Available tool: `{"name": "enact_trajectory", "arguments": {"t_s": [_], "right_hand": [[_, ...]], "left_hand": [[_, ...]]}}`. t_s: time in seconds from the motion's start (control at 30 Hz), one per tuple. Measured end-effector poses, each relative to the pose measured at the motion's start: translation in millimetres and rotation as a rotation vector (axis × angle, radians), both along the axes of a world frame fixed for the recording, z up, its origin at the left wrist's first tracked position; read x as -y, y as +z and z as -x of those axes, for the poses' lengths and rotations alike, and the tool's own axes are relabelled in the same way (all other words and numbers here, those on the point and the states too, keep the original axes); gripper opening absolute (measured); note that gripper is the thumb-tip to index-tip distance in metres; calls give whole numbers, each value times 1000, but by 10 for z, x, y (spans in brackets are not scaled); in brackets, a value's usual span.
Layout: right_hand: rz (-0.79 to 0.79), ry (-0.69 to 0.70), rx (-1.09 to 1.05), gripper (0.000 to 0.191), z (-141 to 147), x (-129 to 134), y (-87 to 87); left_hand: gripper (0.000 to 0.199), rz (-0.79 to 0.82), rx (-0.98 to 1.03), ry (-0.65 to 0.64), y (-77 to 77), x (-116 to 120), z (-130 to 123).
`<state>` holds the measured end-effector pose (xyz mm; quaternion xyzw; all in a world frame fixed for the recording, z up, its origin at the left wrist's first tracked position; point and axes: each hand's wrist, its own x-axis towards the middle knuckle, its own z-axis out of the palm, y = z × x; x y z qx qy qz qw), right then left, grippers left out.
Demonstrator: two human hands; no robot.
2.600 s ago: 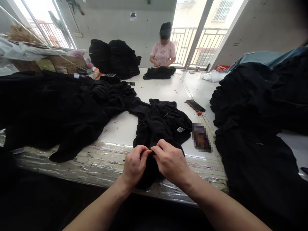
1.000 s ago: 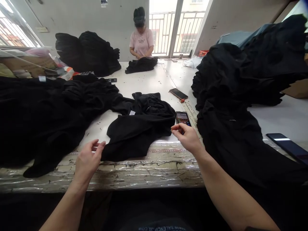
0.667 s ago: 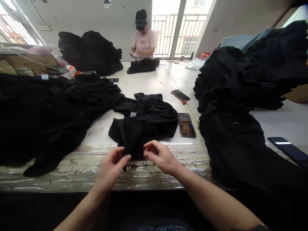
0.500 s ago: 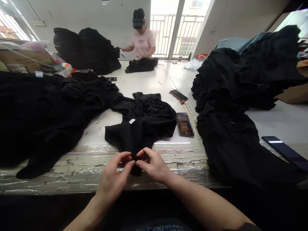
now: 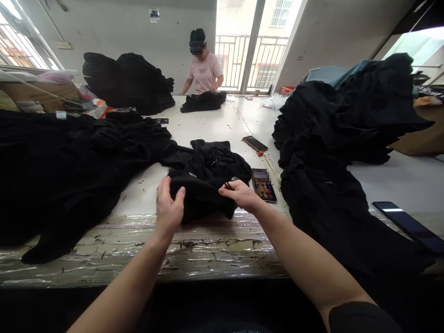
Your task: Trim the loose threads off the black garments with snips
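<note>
A crumpled black knit garment (image 5: 203,185) lies on the white table (image 5: 208,125) in front of me. My left hand (image 5: 169,203) grips its left side, with the thumb across a fold. My right hand (image 5: 239,192) rests at the garment's right side, pinching a small dark pointed tool (image 5: 227,185) between its fingers. A smartphone (image 5: 263,187), its upper part blurred, lies just to the right of that hand. The tool's full shape is hidden by my fingers.
Large heaps of black garments (image 5: 58,175) lie left and right, with another stack (image 5: 128,83) farther back. A person in a pink top (image 5: 204,74) works across the table on a black garment (image 5: 203,101). Several phones lie about, and thread scraps dot the table.
My hands have moved apart, and the garment's near end is folded back up onto itself. The left hand now grips its left side, and the right hand has shifted toward the phone.
</note>
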<state>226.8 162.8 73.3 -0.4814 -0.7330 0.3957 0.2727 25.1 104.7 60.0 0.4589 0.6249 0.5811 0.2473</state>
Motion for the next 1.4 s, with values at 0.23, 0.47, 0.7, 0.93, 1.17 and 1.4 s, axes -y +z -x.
{"name": "enact_trajectory", "arguments": {"t_s": [0.23,0.47,0.7,0.93,1.17,1.4], "right_hand": [[431,-152,-570,31,174,504,-204],[150,-61,-270,19,205,670,-296],[114,-88,-260,16,211,787,-223],[142,-170,-363,18,179,869,-266],[53,-136,-228,15,263,865,-299],[-207,-211,-18,28,99,932,10]], "left_hand": [[26,152,404,-203,143,652,-146],[28,475,1048,-197,-214,897,-370],[23,144,953,-162,-10,791,-323],[21,425,1171,-221,-31,905,-413],[24,235,979,-195,-46,808,-391],[24,201,977,-174,3,823,-412]]}}
